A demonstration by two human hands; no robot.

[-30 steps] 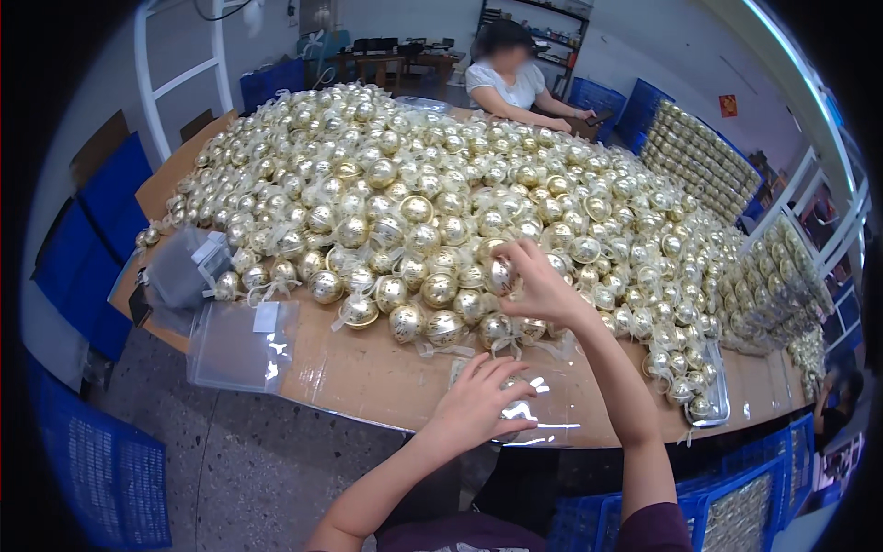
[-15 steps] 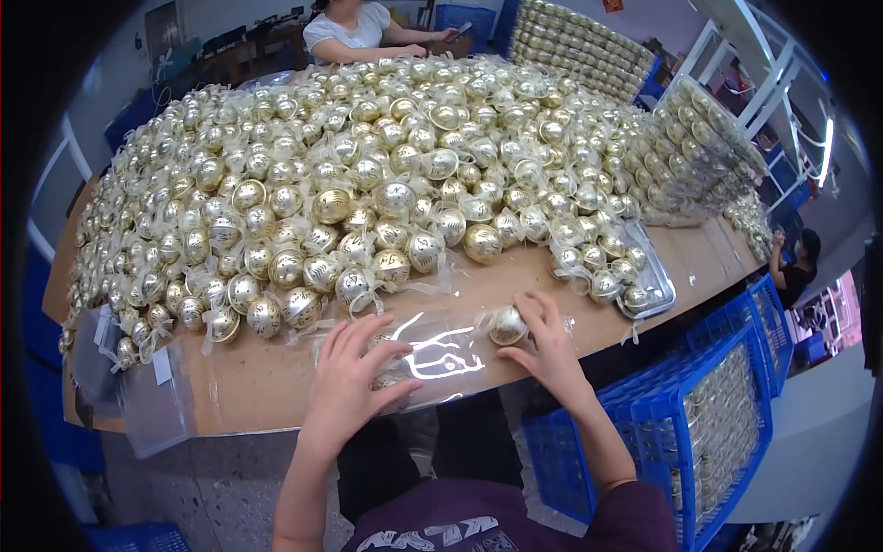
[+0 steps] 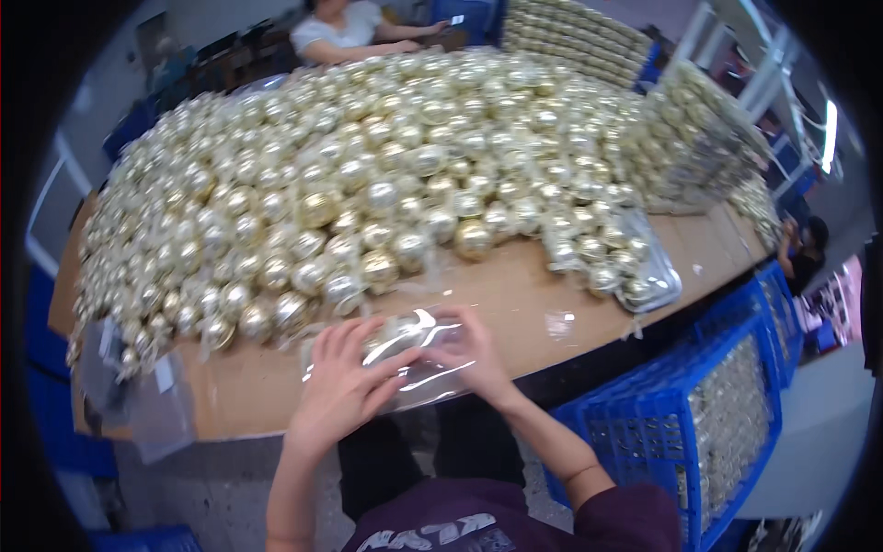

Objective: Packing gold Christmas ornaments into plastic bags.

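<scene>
At the table's near edge, both my hands are at a shiny clear plastic bag (image 3: pixel 428 391). My left hand (image 3: pixel 340 377) is curled over its left part, thumb pointing right. My right hand (image 3: pixel 474 359) closes on its right side, thumb and fingers bent toward the left hand. A silvery-gold ball (image 3: pixel 397 333) shows between the hands under the glossy film. Blur and glare hide whether my right fingers still hold a ball. Just beyond lies a big heap of gold and silver balls (image 3: pixel 317 210), many with pale ribbons or wraps.
A metal tray (image 3: pixel 658 285) with balls is at the right of the brown tabletop (image 3: pixel 515 294). Clear plastic bags (image 3: pixel 161 405) hang over the left edge. Blue crates (image 3: pixel 644 414) stand at lower right. Packed ball stacks (image 3: pixel 694 138) rise behind. One person (image 3: pixel 340 32) sits opposite, another far right.
My right hand has moved left with the ball and now meets the plastic bag beside my left hand. The left hand has stayed nearly in place. The view has shifted slightly.
</scene>
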